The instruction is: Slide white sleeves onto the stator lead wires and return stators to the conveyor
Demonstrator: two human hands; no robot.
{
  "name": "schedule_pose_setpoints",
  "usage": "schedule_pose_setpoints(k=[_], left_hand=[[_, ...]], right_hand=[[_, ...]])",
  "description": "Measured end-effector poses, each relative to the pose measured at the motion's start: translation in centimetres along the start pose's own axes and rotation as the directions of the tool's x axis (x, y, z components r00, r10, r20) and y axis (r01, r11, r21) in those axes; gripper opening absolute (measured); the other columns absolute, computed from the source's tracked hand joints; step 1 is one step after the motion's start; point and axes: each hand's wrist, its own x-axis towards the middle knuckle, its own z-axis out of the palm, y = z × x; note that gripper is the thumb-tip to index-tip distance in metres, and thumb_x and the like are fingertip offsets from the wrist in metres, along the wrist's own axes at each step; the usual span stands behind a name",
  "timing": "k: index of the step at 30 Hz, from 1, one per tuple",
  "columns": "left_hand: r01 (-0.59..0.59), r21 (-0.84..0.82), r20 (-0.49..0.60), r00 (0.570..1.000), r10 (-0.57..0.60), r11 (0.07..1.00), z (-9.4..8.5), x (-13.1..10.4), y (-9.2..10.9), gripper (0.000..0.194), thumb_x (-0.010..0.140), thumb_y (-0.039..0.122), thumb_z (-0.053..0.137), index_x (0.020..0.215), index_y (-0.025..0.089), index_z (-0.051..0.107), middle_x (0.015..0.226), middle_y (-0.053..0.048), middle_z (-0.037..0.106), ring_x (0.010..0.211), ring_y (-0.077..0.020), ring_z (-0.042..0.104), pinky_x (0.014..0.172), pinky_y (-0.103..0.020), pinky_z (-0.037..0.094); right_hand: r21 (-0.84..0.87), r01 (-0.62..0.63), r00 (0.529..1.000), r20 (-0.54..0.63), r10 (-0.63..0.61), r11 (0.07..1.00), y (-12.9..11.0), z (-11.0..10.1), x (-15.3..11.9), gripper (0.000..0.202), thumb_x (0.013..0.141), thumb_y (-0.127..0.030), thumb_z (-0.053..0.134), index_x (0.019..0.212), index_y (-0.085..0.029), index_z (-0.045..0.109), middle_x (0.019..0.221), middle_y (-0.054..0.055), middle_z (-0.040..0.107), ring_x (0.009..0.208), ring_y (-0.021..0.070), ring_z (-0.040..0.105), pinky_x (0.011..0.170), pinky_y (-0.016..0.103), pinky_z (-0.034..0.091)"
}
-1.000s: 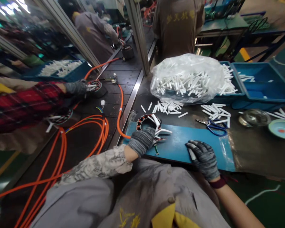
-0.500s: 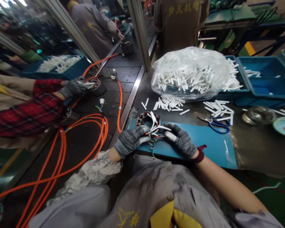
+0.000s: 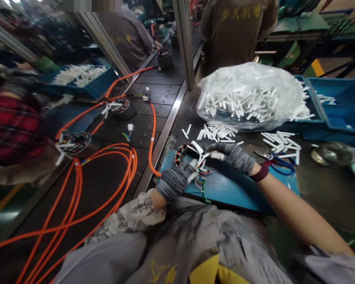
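A ring-shaped motor stator (image 3: 181, 154) with black, orange and red windings lies on a blue mat (image 3: 236, 185) in front of me. White tubes (image 3: 197, 147) and thin coloured wires (image 3: 201, 185) come off its near right side. My left hand (image 3: 175, 182), in a grey knit glove with white fingertips, is closed on the wires at the stator's near edge. Just right of the stator, my gloved right hand (image 3: 232, 156) pinches the end of a white tube, its fingertips partly blending with it.
Loose white tubes (image 3: 217, 132) lie behind the mat, below a clear bag (image 3: 248, 94) full of them. Blue-handled scissors (image 3: 284, 165), a glass bowl (image 3: 334, 153) and blue bins (image 3: 337, 114) are rightward. On the left, a conveyor (image 3: 142, 114) carries orange cables (image 3: 130, 169) and other stators; a co-worker's plaid sleeve (image 3: 14, 130) is beside it.
My right hand has risen and closed in by the stator's white tubes. My left hand stays at the wires. The co-worker's hand has left the stator on the conveyor. The view has shifted slightly.
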Motion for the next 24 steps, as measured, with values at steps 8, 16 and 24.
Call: schedule_pose_setpoints(k=[8, 16, 24], left_hand=[[-0.061, 0.039, -0.066, 0.996, 0.063, 0.997, 1.9, -0.5, -0.3, 0.04, 0.104, 0.032, 0.047, 0.137, 0.034, 0.068, 0.147, -0.008, 0.062, 0.123, -0.0358, 0.067, 0.079, -0.047, 0.064], [0.002, 0.015, -0.049, 0.999, -0.002, 1.0, 1.9, -0.2, -0.2, 0.049, 0.107, 0.04, 0.036, 0.148, 0.026, 0.058, 0.142, -0.014, 0.065, 0.114, -0.0358, 0.071, 0.082, -0.049, 0.063], [-0.1, 0.029, -0.152, 0.983, 0.103, 0.995, 2.7, -0.5, -0.5, 0.037, 0.105, 0.038, 0.045, 0.133, 0.039, 0.069, 0.147, -0.004, 0.062, 0.125, -0.0328, 0.066, 0.082, -0.046, 0.062]], right_hand=[[0.136, 0.065, 0.983, 0.162, -0.087, 0.989, 1.1, -1.0, 7.0, 0.049, 0.104, -0.052, 0.046, 0.142, -0.023, 0.058, 0.133, 0.01, 0.069, 0.113, 0.0242, 0.068, 0.098, 0.044, 0.058], [-0.5, 0.251, 0.951, 0.286, -0.116, 0.829, 3.4, 3.8, 15.4, 0.022, 0.088, -0.019, 0.074, 0.11, -0.02, 0.077, 0.134, 0.01, 0.068, 0.13, 0.0279, 0.057, 0.116, 0.048, 0.039], [-0.569, 0.282, 0.957, 0.223, -0.186, 0.773, 4.2, 2.2, 15.3, 0.018, 0.093, -0.031, 0.071, 0.096, -0.015, 0.077, 0.108, 0.012, 0.075, 0.107, 0.0265, 0.067, 0.103, 0.042, 0.05]])
